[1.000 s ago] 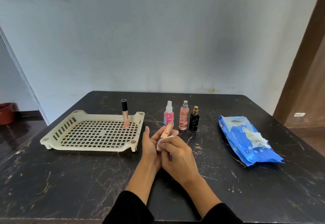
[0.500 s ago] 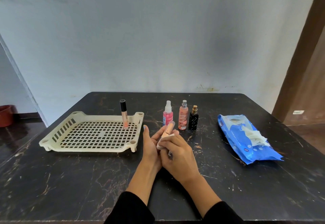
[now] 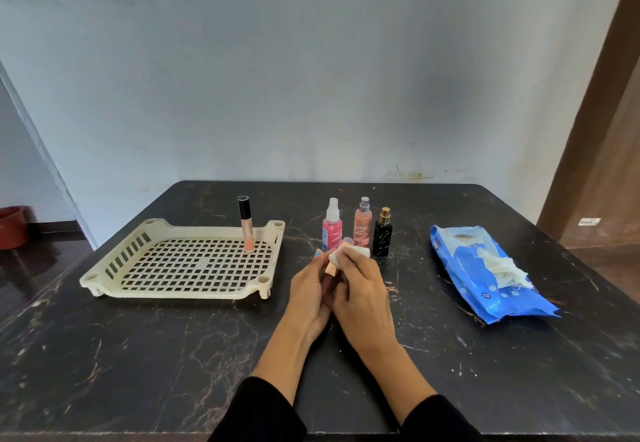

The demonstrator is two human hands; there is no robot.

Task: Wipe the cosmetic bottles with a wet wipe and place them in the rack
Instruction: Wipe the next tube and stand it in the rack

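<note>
**Small tube held over the table, wipe on top**

Your left hand (image 3: 309, 285) grips a small peach tube (image 3: 331, 268) just right of the rack (image 3: 104, 277) — your right hand (image 3: 360, 289) pinches the wet wipe (image 3: 349, 253) against its top. One lip gloss (image 3: 246, 225) stands upright in the rack.

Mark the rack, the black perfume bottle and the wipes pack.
rack (image 3: 104, 277): head view, bare front-left rim.
black perfume bottle (image 3: 382, 239): head view, middle of its black body.
wipes pack (image 3: 460, 265): head view, blue top face left of the protruding wipe.
</note>
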